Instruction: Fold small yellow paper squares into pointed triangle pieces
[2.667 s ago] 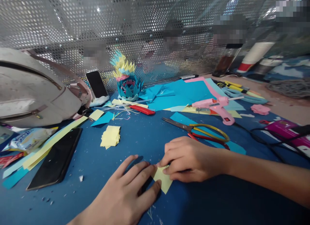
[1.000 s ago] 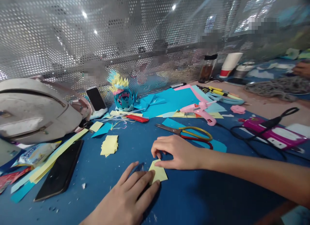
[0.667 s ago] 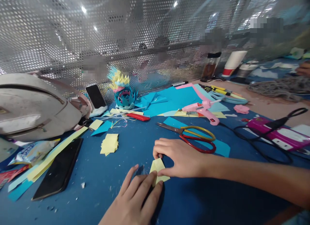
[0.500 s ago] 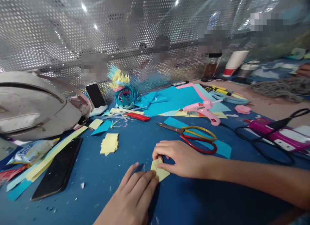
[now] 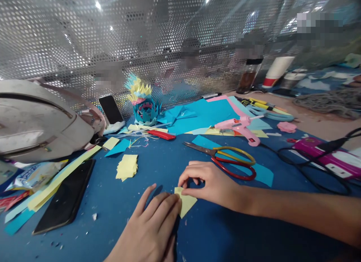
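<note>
A small square of yellow paper (image 5: pixel 186 205) lies on the blue tabletop between my hands. Its upper left edge is pinched between the thumb and fingers of my right hand (image 5: pixel 210 183). My left hand (image 5: pixel 153 224) lies palm down with its little finger spread away, and its fingertips touch the paper's left edge; its thumb is hidden. A stack of yellow paper squares (image 5: pixel 127 167) sits beyond my left hand. Scissors (image 5: pixel 222 156) with one yellow and one red handle lie just past my right hand, partly over a blue paper strip (image 5: pixel 265 174).
A pink glue gun (image 5: pixel 239 128), a red utility knife (image 5: pixel 160 134) and blue sheets (image 5: pixel 208 113) lie farther back, near a folded-paper figure (image 5: pixel 145 107). At left are a phone (image 5: pixel 67 194) under paper strips and a backpack (image 5: pixel 42 122). Cables cross a purple power strip (image 5: pixel 324 156) at right.
The yellow paper has turned slightly, and more of its surface shows. My right hand's fingers have closed toward its upper left edge. My left hand has shifted slightly left.
</note>
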Motion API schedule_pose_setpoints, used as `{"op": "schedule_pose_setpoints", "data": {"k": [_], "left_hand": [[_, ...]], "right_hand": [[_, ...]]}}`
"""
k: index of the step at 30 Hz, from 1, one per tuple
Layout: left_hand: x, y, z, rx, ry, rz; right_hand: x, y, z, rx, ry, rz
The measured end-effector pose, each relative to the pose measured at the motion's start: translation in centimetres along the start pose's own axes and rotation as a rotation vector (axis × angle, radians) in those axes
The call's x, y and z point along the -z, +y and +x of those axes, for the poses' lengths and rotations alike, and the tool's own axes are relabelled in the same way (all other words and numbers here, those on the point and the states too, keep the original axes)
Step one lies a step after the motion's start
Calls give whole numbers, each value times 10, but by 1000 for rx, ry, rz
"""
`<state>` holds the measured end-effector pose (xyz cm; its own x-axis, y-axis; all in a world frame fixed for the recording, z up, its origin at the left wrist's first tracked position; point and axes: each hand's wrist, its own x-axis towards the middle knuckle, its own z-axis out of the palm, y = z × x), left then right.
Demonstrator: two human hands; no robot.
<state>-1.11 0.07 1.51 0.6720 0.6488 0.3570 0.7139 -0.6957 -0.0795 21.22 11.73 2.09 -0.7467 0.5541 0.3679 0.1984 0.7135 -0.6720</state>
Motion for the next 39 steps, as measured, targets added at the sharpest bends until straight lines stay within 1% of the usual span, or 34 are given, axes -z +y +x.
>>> {"op": "schedule_pose_setpoints", "data": {"k": [4, 6, 9, 12, 14, 16, 20, 25, 29, 35, 39], "left_hand": [[1, -1, 1, -4, 4, 25], [1, -1, 1, -5, 9, 30], [1, -2, -1, -4, -41, 40], [0, -2, -4, -10, -94, 53], [0, -3, -6, -12, -104, 51], [-1, -3, -7, -13, -99, 46], [1, -3, -4, -16, -62, 36], [4, -2, 2, 1, -14, 11], [4, -2, 2, -3, -14, 10], [3, -3, 1, 7, -6, -2], [4, -3, 2, -4, -15, -25]], "right_hand": [[0, 6, -2, 148, -7, -66], [1, 9, -2, 175, -11, -109], [2, 11, -2, 225, -18, -142], [4, 11, -1, 333, -65, -190], [7, 9, 0, 407, -106, -231], [10, 9, 1, 449, -140, -263], [16, 10, 4, 475, -195, -300], [20, 14, 9, 521, -247, -293], [22, 14, 10, 556, -248, -308], [21, 13, 8, 563, -265, -377], [23, 9, 9, 574, -306, -351]]}}
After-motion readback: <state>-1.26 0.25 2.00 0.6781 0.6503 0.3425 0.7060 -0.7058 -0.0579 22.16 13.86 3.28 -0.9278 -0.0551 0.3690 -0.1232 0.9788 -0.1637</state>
